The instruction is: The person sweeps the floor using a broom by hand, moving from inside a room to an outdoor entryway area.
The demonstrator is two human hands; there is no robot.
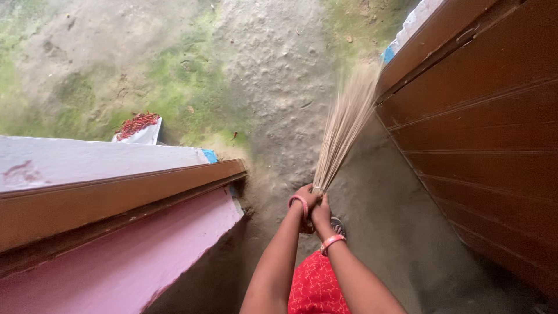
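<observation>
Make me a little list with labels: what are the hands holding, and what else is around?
left hand: grips the broom's bound end
right hand: grips the broom just below the left hand
broom: bundle of thin pale sticks, tips blurred, pointing away over the ground
ground: rough grey, with green mossy patches
door: brown, panelled, at the right
wall: pink, at the left
red chillies: spread on a white sheet, far left

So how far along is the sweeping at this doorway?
Both hands, left hand and right hand, grip a pale straw broom, blurred mid-stroke. The grey floor nearby looks smooth. Specks still dot the rough, mossy ground outside.
</observation>
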